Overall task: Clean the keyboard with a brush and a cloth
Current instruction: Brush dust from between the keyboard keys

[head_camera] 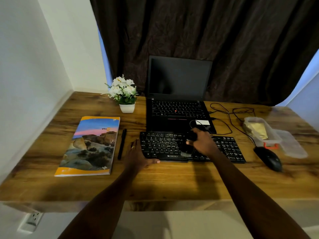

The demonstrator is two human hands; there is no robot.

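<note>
A black keyboard lies on the wooden desk in front of a laptop. My right hand is over the keyboard's middle and grips a dark brush, whose pale bristles touch the keys near the front row. My left hand rests flat at the keyboard's front left corner, thumb along the front edge, a ring on one finger. A folded yellowish cloth lies inside a clear plastic box at the right.
An open black laptop stands behind the keyboard. A black mouse and its cable lie at the right, beside the clear plastic box. A notebook, a black pen and a white flower pot sit at the left.
</note>
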